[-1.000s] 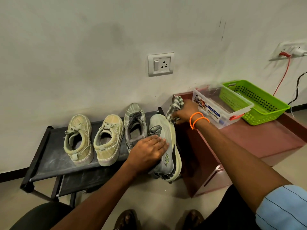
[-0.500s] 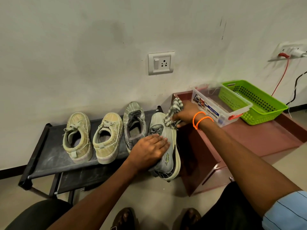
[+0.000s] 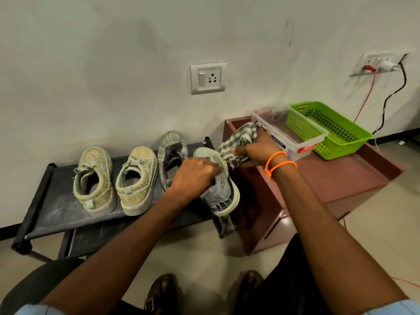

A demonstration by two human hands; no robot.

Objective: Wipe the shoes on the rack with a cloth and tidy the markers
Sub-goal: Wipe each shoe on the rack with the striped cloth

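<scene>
Striped cloth, green basket, orange wristbands

A pale plaster wall is filling the upper half of the view, carrying a switch-and-socket plate at its middle and a second outlet at the right, from which a red cable and a black cable are hanging. A beige tiled floor is lying below, with a dark skirting strip running along the wall's foot.

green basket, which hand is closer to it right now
Right. The right hand grips the striped cloth just left of the clear box beside the green basket. The left hand is farther left, gripping the grey shoe.
</scene>
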